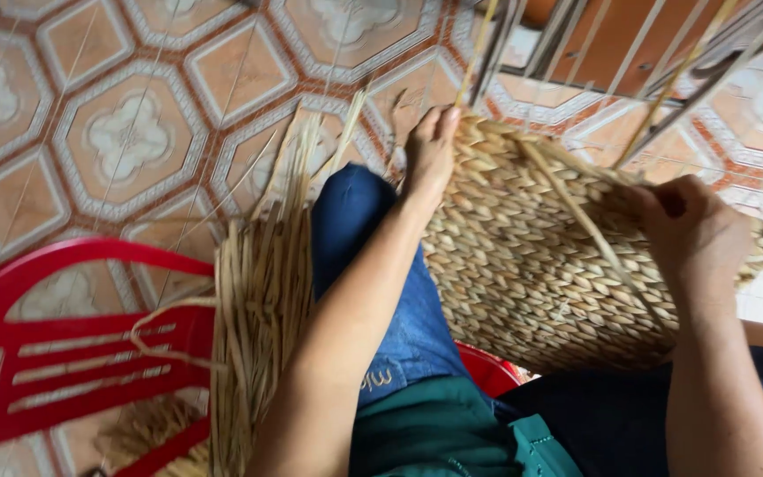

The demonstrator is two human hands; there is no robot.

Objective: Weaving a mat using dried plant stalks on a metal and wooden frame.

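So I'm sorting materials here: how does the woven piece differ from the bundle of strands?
The woven piece is tightly plaited into a broad panel; the bundle of strands is loose and straight. The woven piece lies on the lap under both hands, left and right; the bundle hangs untouched beside the knee. Both are the same straw colour.

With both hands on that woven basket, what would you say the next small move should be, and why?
Probably pull the loose strand snug with the right hand. It lies slack across the woven basket, while the left hand already pins the far rim steady.
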